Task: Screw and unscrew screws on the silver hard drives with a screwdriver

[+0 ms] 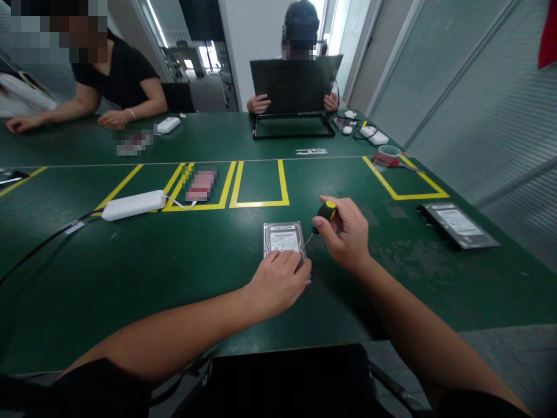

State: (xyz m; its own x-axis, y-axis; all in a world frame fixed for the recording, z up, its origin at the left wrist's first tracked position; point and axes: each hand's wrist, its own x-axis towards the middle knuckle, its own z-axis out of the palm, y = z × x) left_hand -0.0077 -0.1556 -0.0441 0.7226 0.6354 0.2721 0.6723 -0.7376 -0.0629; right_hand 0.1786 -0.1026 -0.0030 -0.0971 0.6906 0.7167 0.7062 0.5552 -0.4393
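Note:
A silver hard drive (282, 237) with a white label lies on the green table in front of me. My left hand (281, 281) is closed over its near end, with the fingers across the top and the thumb at the right side. My right hand (348, 232) grips a screwdriver (325, 212) by its dark handle with a yellow end. The thin shaft slants down to the left, its tip at the drive's right edge. Whether the tip sits in a screw is too small to tell. My left fingers cover the lower part of the drive.
At the right lies a larger labelled drive-like unit (461, 225). Beyond it are a clear plastic cup (387, 155) and red-handled tool. A white power bank (134, 205) with cables and a phone (201, 184) lie left. Across the table, one person holds a dark panel (296, 84); another sits left.

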